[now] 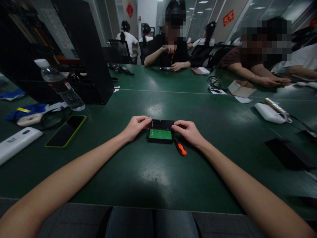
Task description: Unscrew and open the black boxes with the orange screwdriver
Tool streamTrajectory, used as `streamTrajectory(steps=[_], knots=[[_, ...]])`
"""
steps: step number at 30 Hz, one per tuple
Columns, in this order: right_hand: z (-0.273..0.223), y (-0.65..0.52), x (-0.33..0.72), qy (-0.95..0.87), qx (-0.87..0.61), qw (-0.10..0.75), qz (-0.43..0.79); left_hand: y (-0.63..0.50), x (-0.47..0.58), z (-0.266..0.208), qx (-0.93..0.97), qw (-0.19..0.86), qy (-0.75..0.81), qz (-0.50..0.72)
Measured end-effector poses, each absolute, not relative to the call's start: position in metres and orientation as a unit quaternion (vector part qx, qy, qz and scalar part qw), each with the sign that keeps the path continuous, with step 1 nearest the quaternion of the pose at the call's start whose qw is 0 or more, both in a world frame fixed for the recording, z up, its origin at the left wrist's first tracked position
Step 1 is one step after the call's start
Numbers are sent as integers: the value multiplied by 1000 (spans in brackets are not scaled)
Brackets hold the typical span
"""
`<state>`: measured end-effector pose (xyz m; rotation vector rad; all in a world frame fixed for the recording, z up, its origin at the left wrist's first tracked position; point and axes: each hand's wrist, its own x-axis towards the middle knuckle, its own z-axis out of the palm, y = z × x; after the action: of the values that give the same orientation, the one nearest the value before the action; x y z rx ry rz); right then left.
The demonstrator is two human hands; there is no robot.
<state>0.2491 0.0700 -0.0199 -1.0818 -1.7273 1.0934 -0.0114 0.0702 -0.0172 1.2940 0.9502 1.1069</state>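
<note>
Between my hands a black plastic cover (161,124) is tilted over the far part of a small black case (160,141). A green circuit board (159,134) shows inside the case, which rests on the table. My left hand (138,126) pinches the cover's left end between thumb and fingers. At the opposite end, my right hand (187,130) has thumb and fingers closed on the cover's right edge. A screwdriver with an orange and black handle (182,148) lies just right of the case, below my right hand; its far end is hidden.
On the left are a green-edged phone (66,131), a white device (18,143), a water bottle (61,86) and a black cabinet (84,49). Rightward lie a small open box (241,88), cables (215,84) and a black flat piece (288,153). A person opposite holds a screwdriver (172,58).
</note>
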Motion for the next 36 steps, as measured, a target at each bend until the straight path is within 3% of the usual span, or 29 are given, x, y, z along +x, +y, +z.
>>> streamTrajectory(steps=[36], knots=[[-14,64,249,-698,-427,403,411,67,-10,-13,544,574,370,488]])
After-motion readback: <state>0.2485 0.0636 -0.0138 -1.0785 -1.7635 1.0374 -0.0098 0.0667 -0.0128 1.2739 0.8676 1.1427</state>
